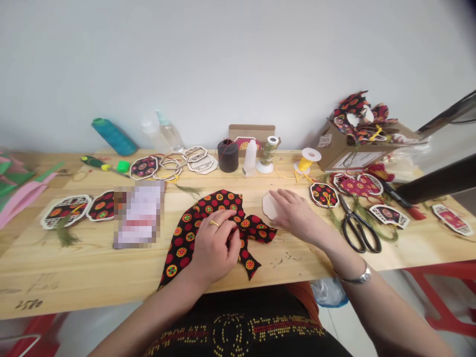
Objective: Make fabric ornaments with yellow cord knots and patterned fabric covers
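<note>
Black fabric [182,251] with red dots and bright flower medallions lies on the wooden table in front of me, its right side cut into ragged strips. My left hand [217,243], with a gold ring, rests on this cloth. Its fingers are curled and pressed together on the fabric; the fingertips are partly hidden. Just right of the cloth lies a white scalloped card piece [269,206]. My right hand [293,213], wearing a silver bracelet, reaches over that piece's right side with fingers stretched out, and covers part of it.
Black-handled scissors [359,228] lie at right, beside finished ornaments [324,195]. Along the wall stand a black thread cone [228,156], a white squeeze bottle [250,157] and a yellow spool [308,159]. A cardboard box [332,148] holds fabric scraps. A blurred-out object [139,215] lies left.
</note>
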### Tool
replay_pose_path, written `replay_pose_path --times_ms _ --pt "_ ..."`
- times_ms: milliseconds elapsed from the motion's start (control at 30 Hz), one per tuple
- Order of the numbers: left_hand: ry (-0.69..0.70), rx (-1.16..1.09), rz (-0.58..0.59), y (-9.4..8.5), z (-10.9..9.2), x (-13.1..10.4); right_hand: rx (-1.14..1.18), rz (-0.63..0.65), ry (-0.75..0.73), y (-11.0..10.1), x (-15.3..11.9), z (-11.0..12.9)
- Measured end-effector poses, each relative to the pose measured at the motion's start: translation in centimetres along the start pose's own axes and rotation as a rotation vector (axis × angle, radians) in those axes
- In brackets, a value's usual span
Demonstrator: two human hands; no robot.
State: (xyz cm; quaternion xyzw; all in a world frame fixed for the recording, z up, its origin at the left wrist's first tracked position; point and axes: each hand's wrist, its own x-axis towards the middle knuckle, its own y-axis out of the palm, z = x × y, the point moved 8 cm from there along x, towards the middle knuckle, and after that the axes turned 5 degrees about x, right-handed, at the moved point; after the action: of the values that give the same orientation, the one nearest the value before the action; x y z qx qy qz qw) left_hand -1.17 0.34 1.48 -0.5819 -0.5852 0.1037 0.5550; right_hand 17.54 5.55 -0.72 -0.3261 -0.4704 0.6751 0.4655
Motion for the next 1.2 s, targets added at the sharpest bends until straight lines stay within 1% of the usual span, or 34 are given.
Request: replay_pose_path --times_ms 100,200,267,300,367,400,433,467,500,533,600,633,667,700,767,833,900,933,1000,1100,1133,1167,1200 --pt "-0.047 0.032 0.038 0.9 0.6 0.0 -0.051 -0.037 -0.022 -0.1 0.2 -0.3" --pt "-0.08 0.039 0.129 2.1 1.1 -0.2 -0.119 -0.088 -0.07 -0.5 -0.2 -0.4" --pt "-0.124 0.0 0.155 2.3 1.5 -0.2 -0.158 -0.134 -0.037 -1.3 -0.6 -1.0" --pt "-0.157 -0.04 0.13 1.9 1.7 -0.1 -0.155 -0.172 0.007 -2.1 -0.9 -1.5" --pt "-0.222 -0.124 0.021 0.5 2.0 0.1 -0.046 -0.269 0.121 -4.0 -1.9 -2.4" --pt "-0.235 -0.14 -0.046 -0.5 2.0 0.2 0.082 -0.296 0.158 -4.8 -2.5 -2.7" --pt "-0.231 -0.126 -0.082 -1.3 1.9 0.3 0.266 -0.297 0.175 -5.3 -3.1 -2.7" --pt "-0.205 -0.095 -0.078 -1.9 1.6 0.4 0.492 -0.26 0.168 -5.4 -3.6 -2.5" --pt "-0.162 -0.054 -0.041 -2.2 1.1 0.7 0.71 -0.168 0.13 -5.0 -4.0 -1.7" --pt "-0.107 -0.004 0.031 -2.3 0.7 0.9 0.904 -0.069 0.074 -4.6 -4.4 -0.6" --pt "0.023 0.093 0.244 -1.7 -0.3 1.1 1.188 0.113 -0.06 -3.9 -5.3 1.8" --pt "0.078 0.136 0.352 -1.2 -0.6 1.1 1.263 0.179 -0.125 -3.7 -5.7 2.9" --pt "0.124 0.174 0.422 -1.0 -0.8 1.1 1.291 0.227 -0.179 -3.3 -6.0 3.7" --pt "0.157 0.201 0.488 -0.6 -0.9 1.2 1.272 0.267 -0.22 -2.9 -6.3 4.4" --pt "0.206 0.232 0.568 0.2 -0.9 1.7 1.165 0.329 -0.27 -2.0 -6.7 5.3" --pt "0.252 0.242 0.633 1.5 -1.0 2.1 1.124 0.405 -0.298 -1.2 -7.2 5.6" --pt "0.262 0.249 0.708 2.9 -0.8 2.4 1.232 0.427 -0.291 -1.1 -7.7 4.9" --pt "0.249 0.243 0.718 3.3 -0.6 2.7 1.318 0.41 -0.263 -1.2 -7.9 4.2" --pt "0.186 0.179 0.682 3.4 -0.4 3.5 1.448 0.336 -0.147 -1.3 -8.3 2.1" --pt "0.041 -0.02 0.555 2.0 0.0 5.0 1.457 0.215 0.054 -0.9 -8.7 -0.5" --pt "-0.016 -0.071 0.52 1.5 0.2 5.4 1.442 0.188 0.08 -0.8 -8.6 -0.7" --pt "-0.075 -0.109 0.493 1.2 0.5 5.8 1.439 0.177 0.072 -0.6 -8.4 -0.4" --pt "-0.127 -0.137 0.473 0.9 0.9 6.0 1.446 0.191 0.033 -0.4 -8.1 0.3"
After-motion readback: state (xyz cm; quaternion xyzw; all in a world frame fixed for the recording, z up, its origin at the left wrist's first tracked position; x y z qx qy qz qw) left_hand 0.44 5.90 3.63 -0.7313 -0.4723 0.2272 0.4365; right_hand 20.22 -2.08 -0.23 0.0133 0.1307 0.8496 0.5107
